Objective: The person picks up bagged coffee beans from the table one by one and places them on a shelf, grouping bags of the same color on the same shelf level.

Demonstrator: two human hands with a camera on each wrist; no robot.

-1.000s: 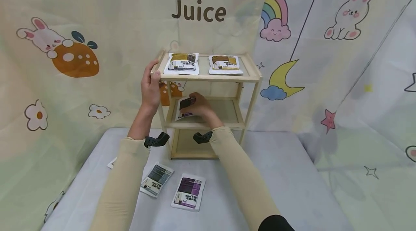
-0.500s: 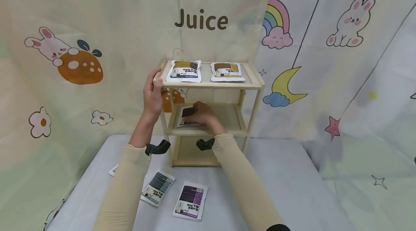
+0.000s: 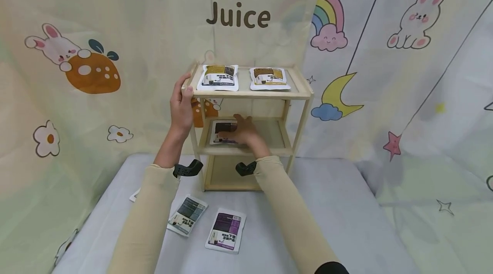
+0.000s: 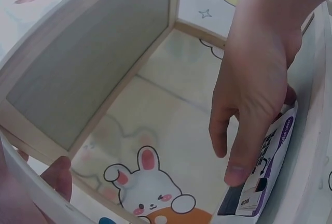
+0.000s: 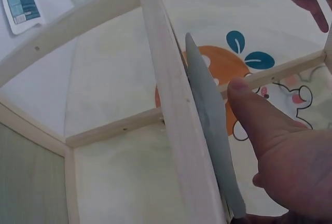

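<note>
A small wooden three-tier shelf rack [image 3: 252, 94] stands on the table. My left hand [image 3: 181, 109] grips its top left edge, the thumb in front. On the middle shelf [image 3: 269, 130] a white pouch [image 3: 220, 127] with a dark and purple label lies flat near the left side. My right hand [image 3: 246, 132] is over the pouch's right part with thumb and fingers spread, hiding some of the label. In the left wrist view, the right thumb overlaps the label of the pouch [image 4: 272, 162]. The right wrist view shows the pouch [image 5: 207, 115] edge-on along the shelf, thumb straight beside it.
Two white pouches with yellow-brown labels, a left one [image 3: 218, 78] and a right one [image 3: 268, 78], lie on the top shelf. A grey-green pouch [image 3: 188, 214] and a purple-label pouch [image 3: 226, 230] lie on the table in front. A white corner [image 3: 134, 195] shows beside the left sleeve.
My right hand has loosened from the pouch and its fingers have spread, shifting slightly right. The pouch lies flatter on the middle shelf with more label showing. My left hand keeps its hold.
</note>
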